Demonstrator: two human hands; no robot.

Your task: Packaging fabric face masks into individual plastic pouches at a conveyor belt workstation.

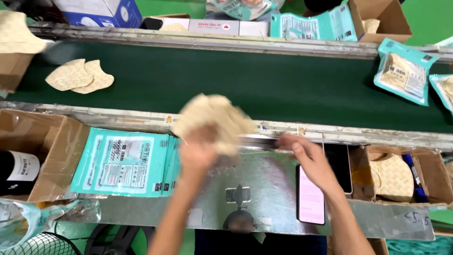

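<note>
My left hand [198, 153] is raised over the metal worktop [264, 189] and grips a blurred bunch of beige face masks [214, 118]. My right hand [309, 158] hovers to the right of it, fingers pointing left, holding nothing, just above a phone with a lit pink screen [311, 200]. A stack of teal printed pouches [125, 163] lies on the worktop to the left of my left hand.
A dark green conveyor belt [245, 80] runs across, carrying two beige masks [78, 75] at left and a filled teal pouch [403, 71] at right. Cardboard boxes stand at left [52, 146] and right [427, 174], the right one holding beige masks [391, 177]. A dark bottle [16, 172] lies at left.
</note>
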